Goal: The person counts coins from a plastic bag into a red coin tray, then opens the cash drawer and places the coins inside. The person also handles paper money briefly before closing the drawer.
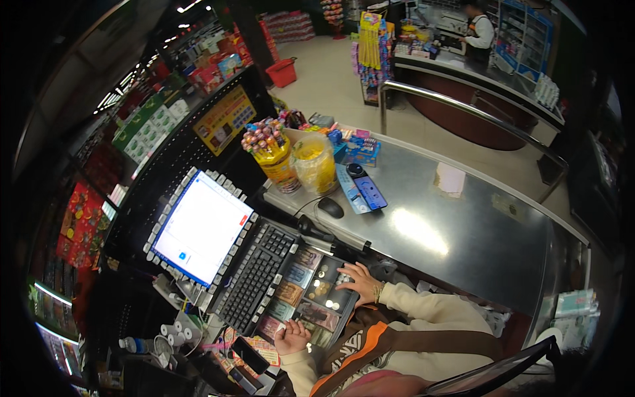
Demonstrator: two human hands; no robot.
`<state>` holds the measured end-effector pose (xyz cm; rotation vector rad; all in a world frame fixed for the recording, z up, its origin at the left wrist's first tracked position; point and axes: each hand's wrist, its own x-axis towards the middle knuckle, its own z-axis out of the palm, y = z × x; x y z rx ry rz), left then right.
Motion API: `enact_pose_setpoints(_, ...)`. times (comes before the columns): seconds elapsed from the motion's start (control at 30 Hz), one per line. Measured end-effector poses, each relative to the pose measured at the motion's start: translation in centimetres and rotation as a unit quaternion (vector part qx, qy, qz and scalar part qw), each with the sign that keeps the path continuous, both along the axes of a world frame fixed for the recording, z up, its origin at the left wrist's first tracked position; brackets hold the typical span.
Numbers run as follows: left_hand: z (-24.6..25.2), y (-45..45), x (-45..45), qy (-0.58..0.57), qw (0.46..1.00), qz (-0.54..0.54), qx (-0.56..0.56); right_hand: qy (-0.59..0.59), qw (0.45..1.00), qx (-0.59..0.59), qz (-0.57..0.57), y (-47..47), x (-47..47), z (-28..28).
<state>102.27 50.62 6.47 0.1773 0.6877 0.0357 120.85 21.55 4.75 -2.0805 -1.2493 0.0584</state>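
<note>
The open cash drawer (339,325) lies before me, below a black keyboard (258,270). My right hand (364,284) reaches over its edge, fingers spread and fingertips at a compartment of silver coins (342,279). Other compartments hold gold-coloured coins (322,288) and more silver coins (332,303). Sorted banknotes (289,293) fill the row nearest the keyboard. My left hand (292,337) is over the drawer's lower end, palm partly up and fingers curled, beside reddish banknotes (270,326). A small pale spot shows by its fingers; whether it holds anything is unclear.
A lit monitor (203,228) stands behind the keyboard. On the metal counter (476,238) are a mouse (331,208), a phone (371,192), a lollipop tub (275,164) and a yellow tub (313,164). A dark phone (250,355) lies lower left. Another person (478,34) stands at a far counter.
</note>
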Motion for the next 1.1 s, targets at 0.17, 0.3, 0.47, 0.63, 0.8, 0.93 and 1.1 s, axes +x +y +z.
enact_pose_setpoints(0.17,2.2,0.4,-1.0,-0.027,0.998,0.05,-0.009,0.025,0.999,0.031,-0.017,2.4,1.1,0.3)
enact_pose_setpoints(0.3,4.5,-0.6,0.0,-0.051,0.997,0.05,-0.007,-0.022,0.997,0.019,-0.067,7.4,1.7,0.5)
enact_pose_setpoints(0.47,5.7,-2.8,-0.5,-0.071,0.992,0.101,0.002,-0.031,0.989,0.046,-0.137,13.6,4.6,0.1)
enact_pose_setpoints(0.63,6.1,-5.0,-2.5,-0.034,0.981,0.185,-0.041,-0.065,0.988,0.059,-0.127,18.8,7.8,0.4)
enact_pose_setpoints(0.8,5.1,-5.5,-4.6,0.019,0.966,0.257,-0.032,-0.058,0.987,0.023,-0.151,17.2,8.0,1.0)
enact_pose_setpoints(0.93,2.9,-5.2,-4.5,0.161,0.939,0.297,-0.066,-0.038,0.988,0.054,-0.142,14.5,6.0,0.5)
enact_pose_setpoints(1.1,2.3,-5.4,-2.5,0.234,0.869,0.312,0.306,-0.047,0.997,0.026,-0.052,11.6,3.8,-0.4)
